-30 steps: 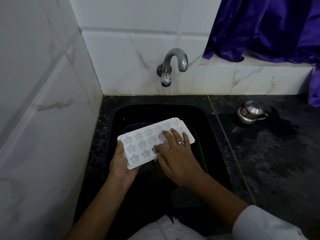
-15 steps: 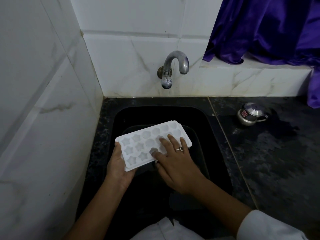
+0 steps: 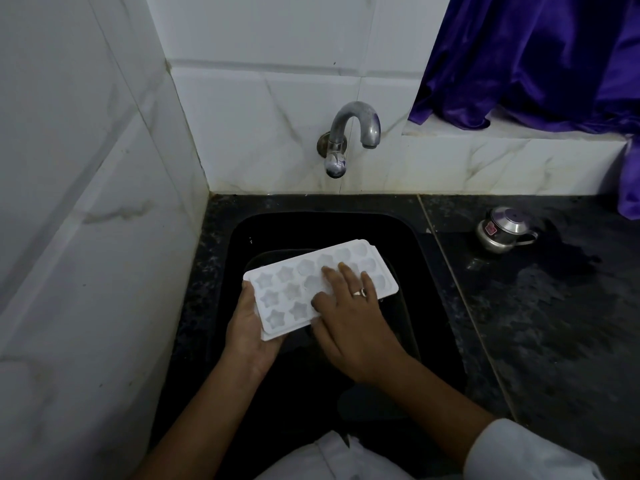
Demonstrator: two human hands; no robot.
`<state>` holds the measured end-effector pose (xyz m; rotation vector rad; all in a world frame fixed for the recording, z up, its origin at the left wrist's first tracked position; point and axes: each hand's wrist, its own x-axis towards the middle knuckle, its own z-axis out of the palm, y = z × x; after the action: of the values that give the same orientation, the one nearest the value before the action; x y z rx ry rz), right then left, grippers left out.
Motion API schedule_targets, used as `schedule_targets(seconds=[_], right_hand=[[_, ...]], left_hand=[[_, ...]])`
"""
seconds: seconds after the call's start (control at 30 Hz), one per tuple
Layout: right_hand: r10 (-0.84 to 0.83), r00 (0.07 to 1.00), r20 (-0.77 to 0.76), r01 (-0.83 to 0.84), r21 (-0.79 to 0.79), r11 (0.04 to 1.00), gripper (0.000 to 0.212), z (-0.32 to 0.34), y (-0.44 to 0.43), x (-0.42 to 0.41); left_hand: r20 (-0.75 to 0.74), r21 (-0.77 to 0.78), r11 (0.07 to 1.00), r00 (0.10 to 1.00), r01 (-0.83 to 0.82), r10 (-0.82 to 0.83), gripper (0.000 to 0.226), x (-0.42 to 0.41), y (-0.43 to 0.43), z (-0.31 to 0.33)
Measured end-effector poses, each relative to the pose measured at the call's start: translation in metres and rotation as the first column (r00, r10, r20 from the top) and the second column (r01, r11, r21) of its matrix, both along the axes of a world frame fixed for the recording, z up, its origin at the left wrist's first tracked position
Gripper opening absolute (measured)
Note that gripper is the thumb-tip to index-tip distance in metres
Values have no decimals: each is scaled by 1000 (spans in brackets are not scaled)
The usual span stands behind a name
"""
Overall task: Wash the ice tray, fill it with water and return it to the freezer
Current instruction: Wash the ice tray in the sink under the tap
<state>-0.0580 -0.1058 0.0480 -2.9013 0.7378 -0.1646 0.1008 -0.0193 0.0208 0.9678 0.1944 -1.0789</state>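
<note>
White star-mould ice tray (image 3: 292, 293) held tilted over black sink (image 3: 239, 239), below tap (image 3: 350, 131) | left hand (image 3: 247, 336) grips its near left end, thumb along edge | right hand (image 3: 349, 327) lies flat on moulds, fingers straight | small steel pot (image 3: 502, 233) on wet counter (image 3: 519, 323), right.

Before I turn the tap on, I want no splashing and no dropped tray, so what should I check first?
1. The ice tray is over the sink: ok.
2. The left hand grips the tray's near end: ok.
3. The cups face up: ok.
4. The right hand is free to reach the tap: not ok, its fingers lie flat on the cups.
5. The tap is off: ok, no stream shows at the spout.
6. The cups are clean: cannot tell, too dim.
</note>
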Motion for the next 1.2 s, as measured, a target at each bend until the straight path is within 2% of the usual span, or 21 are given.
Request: schedule_targets(seconds=[0.1,0.27,0.43,0.6,0.77,0.93,1.1,1.2], right_hand=[[60,998,-18,-60,-33,998,42,-5,-1,-8],[-19,999,27,19,17,1000,33,4,-12,-6],[64,998,-19,-64,-39,997,41,-4,-12,-14],[0,1000,20,-1,38,999,34,2,-20,-16],[73,997,-24,-73,-4,997,41,-4,-23,-30],[8,1000,19,-9,39,999,35,4,-35,-33],[101,995,3,-101,-13,995,38,1,-43,-44],[52,998,36,-52,18,998,32,4,-55,-48]], left_hand=[[3,-10,1000,1000,-13,13,58,2,2,4],[-10,-19,1000,1000,-2,2,63,-2,-3,3],[-7,-24,999,1000,-21,21,60,-2,-3,2],[-21,-13,1000,1000,-22,21,60,-15,-9,3],[-29,1,999,999,-41,41,63,-19,-11,1],[-39,-29,999,998,-45,43,59,-36,-24,10],[-36,-26,997,997,-69,68,61,-42,-27,13],[-21,-28,996,996,-84,84,59,-49,-28,11]])
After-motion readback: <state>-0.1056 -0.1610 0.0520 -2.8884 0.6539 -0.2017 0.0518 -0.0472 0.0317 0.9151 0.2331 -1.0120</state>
